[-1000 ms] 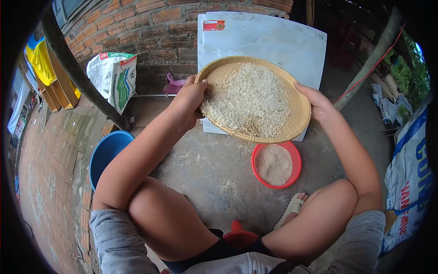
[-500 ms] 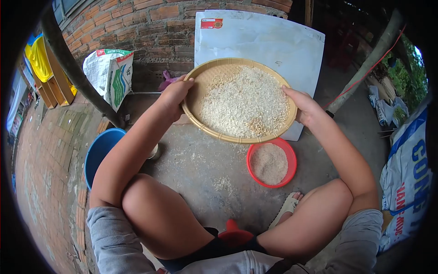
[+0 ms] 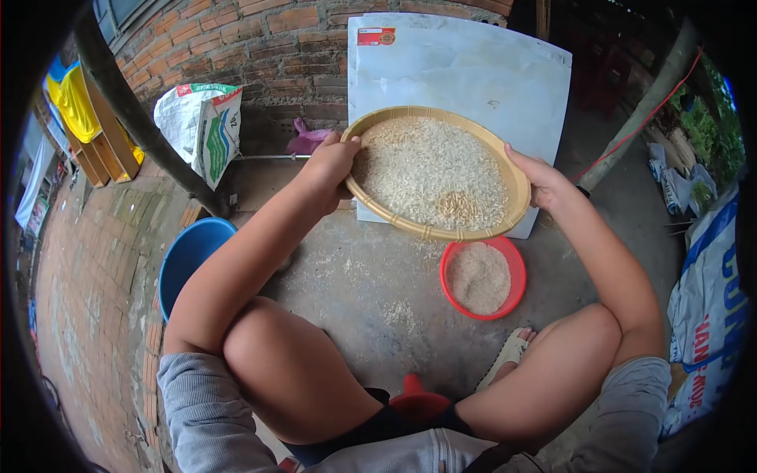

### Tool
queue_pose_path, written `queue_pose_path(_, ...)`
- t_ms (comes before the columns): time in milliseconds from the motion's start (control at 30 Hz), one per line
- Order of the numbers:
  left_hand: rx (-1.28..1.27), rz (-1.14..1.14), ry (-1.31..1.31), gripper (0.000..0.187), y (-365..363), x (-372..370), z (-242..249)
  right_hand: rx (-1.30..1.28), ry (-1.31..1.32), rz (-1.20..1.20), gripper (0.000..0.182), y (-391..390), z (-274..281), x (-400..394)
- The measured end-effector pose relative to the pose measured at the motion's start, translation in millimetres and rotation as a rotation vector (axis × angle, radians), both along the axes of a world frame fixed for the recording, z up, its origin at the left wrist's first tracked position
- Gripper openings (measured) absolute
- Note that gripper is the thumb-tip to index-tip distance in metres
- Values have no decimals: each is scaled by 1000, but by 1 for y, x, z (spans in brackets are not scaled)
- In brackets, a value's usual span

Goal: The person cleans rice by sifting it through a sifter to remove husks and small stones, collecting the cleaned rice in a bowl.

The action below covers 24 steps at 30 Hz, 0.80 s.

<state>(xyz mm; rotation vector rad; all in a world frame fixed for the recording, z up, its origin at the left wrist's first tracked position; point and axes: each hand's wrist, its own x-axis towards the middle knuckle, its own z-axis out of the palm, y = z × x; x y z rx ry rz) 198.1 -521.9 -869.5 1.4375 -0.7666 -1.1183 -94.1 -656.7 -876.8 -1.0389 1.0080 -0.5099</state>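
Observation:
A round woven winnowing basket is held out in front of me above the floor. White rice grains cover most of it, with a patch of yellowish husked-looking grains near its front edge. My left hand grips the rim on the left, thumb on top. On the opposite side my right hand clasps the rim, its thumb over the edge and the other fingers hidden beneath. Just below the basket stands a red bowl holding pale, fine grain.
A blue basin stands by my left arm. Scattered grains lie on the concrete floor. A white board leans against the brick wall. Printed sacks stand at left, another at right. Poles rise on both sides.
The grains in the basket have shifted leftward, covering more of its left side, and the yellowish patch is more gathered. The whole view has moved slightly; both hands keep their hold.

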Motion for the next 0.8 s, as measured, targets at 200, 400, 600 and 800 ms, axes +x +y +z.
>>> queue_pose_path(200, 47, -86, 218, 32, -4, 30, -8, -108, 130, -60, 43, 31, 19, 22)
queue_pose_path(400, 48, 8, -75, 27, 1, -6, 4, -89, 53, -79, 43, -8, -12, 1)
queue_pose_path(600, 16, 65, 24, 26, -4, 8, -14, -118, 21, -11, 44, -3, -1, 4)
queue_pose_path(800, -40, -1, 29, 25, -10, 43, -25, -205, 211, 8, 39, 32, 14, 33)
